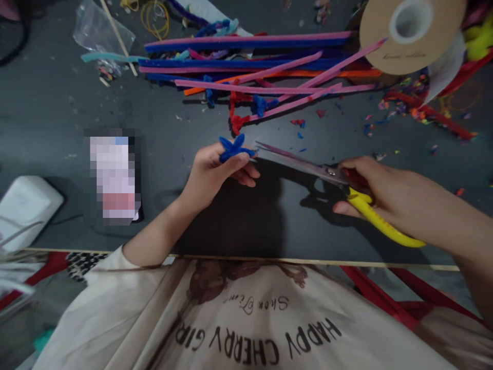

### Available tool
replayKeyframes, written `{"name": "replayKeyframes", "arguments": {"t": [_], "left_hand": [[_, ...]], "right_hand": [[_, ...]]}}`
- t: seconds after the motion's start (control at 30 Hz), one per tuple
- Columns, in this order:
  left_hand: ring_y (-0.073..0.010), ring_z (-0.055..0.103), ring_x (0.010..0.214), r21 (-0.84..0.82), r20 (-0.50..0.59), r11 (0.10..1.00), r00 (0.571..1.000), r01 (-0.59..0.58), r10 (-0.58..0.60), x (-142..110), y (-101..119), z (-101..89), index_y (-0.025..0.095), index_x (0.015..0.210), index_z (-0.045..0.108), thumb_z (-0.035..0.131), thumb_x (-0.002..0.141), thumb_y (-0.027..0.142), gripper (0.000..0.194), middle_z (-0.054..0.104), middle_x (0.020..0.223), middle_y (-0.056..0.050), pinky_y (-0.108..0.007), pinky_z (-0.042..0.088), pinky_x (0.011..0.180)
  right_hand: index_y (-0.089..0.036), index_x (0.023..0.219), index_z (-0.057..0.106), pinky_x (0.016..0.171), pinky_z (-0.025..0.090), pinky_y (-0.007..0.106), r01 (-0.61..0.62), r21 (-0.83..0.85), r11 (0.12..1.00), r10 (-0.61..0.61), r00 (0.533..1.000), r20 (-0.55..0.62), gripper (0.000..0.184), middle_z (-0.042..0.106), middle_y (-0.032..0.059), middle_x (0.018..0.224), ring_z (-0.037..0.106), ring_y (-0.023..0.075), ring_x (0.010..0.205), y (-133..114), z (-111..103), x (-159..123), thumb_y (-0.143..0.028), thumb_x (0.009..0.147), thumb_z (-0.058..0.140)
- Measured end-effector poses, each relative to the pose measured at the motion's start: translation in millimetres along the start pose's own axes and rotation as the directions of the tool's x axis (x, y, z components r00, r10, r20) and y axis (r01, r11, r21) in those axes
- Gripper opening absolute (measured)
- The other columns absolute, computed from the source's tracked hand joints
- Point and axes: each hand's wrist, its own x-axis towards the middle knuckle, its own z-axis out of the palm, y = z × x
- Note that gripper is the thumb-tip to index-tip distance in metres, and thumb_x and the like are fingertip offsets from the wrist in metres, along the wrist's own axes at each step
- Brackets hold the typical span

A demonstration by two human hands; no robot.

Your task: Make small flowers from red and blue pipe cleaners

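Observation:
Pinched between the thumb and fingers of my left hand (215, 172) is a blue pipe-cleaner shape (234, 149) with several looped, petal-like points. My right hand (393, 195) grips a pair of scissors (316, 167) with yellow handles. Their blades point left, and the tips lie close to the right end of the blue shape; whether they touch it I cannot tell. The blades look nearly closed. Both hands are over the dark table, near its front edge.
Pink, blue and orange pipe cleaners (246, 64) lie across the back, with a cardboard spool (373, 31) at their right. Coloured scraps (408, 97) are scattered at right. A blurred-out phone (115, 177) and a white box-like device (29, 210) sit at left.

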Motion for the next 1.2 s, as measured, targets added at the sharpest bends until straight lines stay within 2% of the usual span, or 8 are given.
{"name": "replayKeyframes", "arguments": {"t": [0.17, 0.4, 0.63, 0.83, 1.2], "left_hand": [[-0.0073, 0.061, 0.042, 0.111, -0.010, 0.988, 0.994, 0.110, -0.110, 1, 7, -2.9, 0.012, 0.093, 0.065, 0.048, 0.086, 0.040, 0.033, 0.066, 0.056, 0.002, -0.015, 0.050, 0.043], [-0.0101, 0.067, 0.052, 0.119, -0.016, 0.971, 0.978, 0.209, -0.209, 3, 9, -2.9, 0.012, 0.086, 0.067, 0.051, 0.082, 0.038, 0.031, 0.072, 0.067, -0.003, -0.016, 0.052, 0.048], [-0.0100, 0.067, 0.053, 0.119, -0.012, 0.970, 0.977, 0.212, -0.212, 3, 8, -2.5, 0.012, 0.081, 0.068, 0.052, 0.082, 0.035, 0.028, 0.072, 0.065, -0.002, -0.016, 0.052, 0.048], [-0.0097, 0.067, 0.053, 0.102, 0.004, 0.975, 0.980, 0.198, -0.200, 3, 7, -1.4, 0.012, 0.080, 0.068, 0.053, 0.081, 0.034, 0.026, 0.072, 0.065, -0.001, -0.015, 0.053, 0.049], [-0.0093, 0.068, 0.053, 0.098, 0.013, 0.976, 0.981, 0.193, -0.195, 2, 6, -1.2, 0.012, 0.078, 0.067, 0.052, 0.083, 0.034, 0.027, 0.072, 0.064, -0.001, -0.015, 0.054, 0.050]], "right_hand": [[-0.024, 0.096, 0.047, 0.051, 0.047, 0.036, -0.049, -0.006, 0.999, 0.049, 0.997, 0.059, 0.092, 0.065, 0.0078, 0.077, 0.065, 0.0268, 0.062, 3, -7, -6, -0.095, 0.055, 0.005], [-0.023, 0.102, 0.050, 0.054, 0.048, 0.038, -0.052, -0.040, 0.998, 0.058, 0.984, 0.170, 0.096, 0.066, 0.0072, 0.069, 0.066, 0.0296, 0.061, -2, -9, -4, -0.094, 0.056, 0.004], [-0.023, 0.098, 0.051, 0.050, 0.044, 0.033, 0.025, -0.035, 0.999, -0.020, 0.990, 0.139, 0.094, 0.063, 0.0057, 0.070, 0.061, 0.0227, 0.054, -6, -13, -1, -0.093, 0.058, 0.003], [-0.024, 0.100, 0.051, 0.054, 0.046, 0.035, 0.026, -0.044, 0.999, -0.019, 0.987, 0.157, 0.095, 0.063, 0.0062, 0.072, 0.062, 0.0235, 0.057, -7, -13, 2, -0.092, 0.058, 0.001], [-0.020, 0.098, 0.055, 0.046, 0.041, 0.032, 0.112, -0.106, 0.988, -0.105, 0.992, 0.069, 0.094, 0.062, 0.0066, 0.067, 0.059, 0.0233, 0.049, -3, -5, 5, -0.088, 0.064, -0.001]]}}
